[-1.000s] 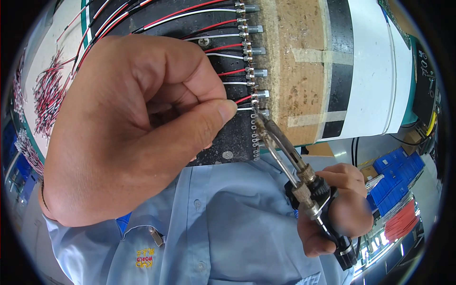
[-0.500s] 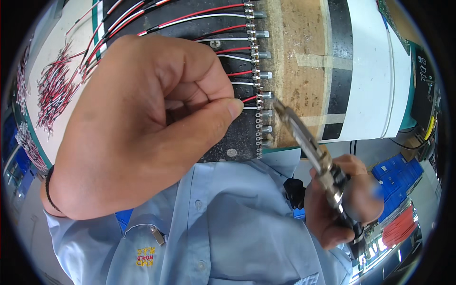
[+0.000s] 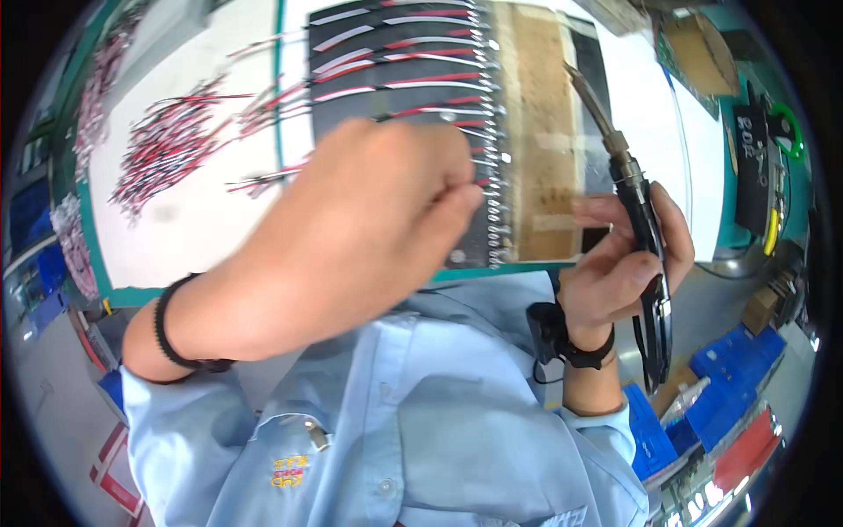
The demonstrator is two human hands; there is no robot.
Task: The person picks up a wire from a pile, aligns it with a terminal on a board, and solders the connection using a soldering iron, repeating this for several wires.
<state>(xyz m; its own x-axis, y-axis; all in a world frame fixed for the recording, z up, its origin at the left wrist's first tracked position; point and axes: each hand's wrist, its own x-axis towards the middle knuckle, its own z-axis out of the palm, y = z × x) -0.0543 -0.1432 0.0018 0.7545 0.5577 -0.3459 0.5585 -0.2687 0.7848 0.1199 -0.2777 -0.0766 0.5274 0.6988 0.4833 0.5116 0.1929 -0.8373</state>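
My left hand (image 3: 378, 189) is closed in a pinch over the black board, its fingertips at a red wire (image 3: 483, 183) beside the row of metal connectors (image 3: 493, 206). Part of that wire is hidden behind the hand. In my right hand (image 3: 628, 268) is a soldering iron (image 3: 645, 224) with a black handle. Its metal tip points up and away, above the brown strip (image 3: 537, 132) and apart from the connectors. Several red, white and black wires (image 3: 421, 83) run from the far connectors to the left across the black board (image 3: 334, 110).
Bunches of red, white and black wires (image 3: 171, 145) lie on the white surface at left. Green-handled scissors (image 3: 786, 132) and a yellow-handled tool (image 3: 774, 224) are at the right. Blue bins (image 3: 729, 378) stand lower right, beyond the green table edge (image 3: 145, 297).
The soldering iron has moved away from the connectors, its tip swinging upward and right. My left hand stays pinched near the row. The whole view has shifted, showing more of the table.
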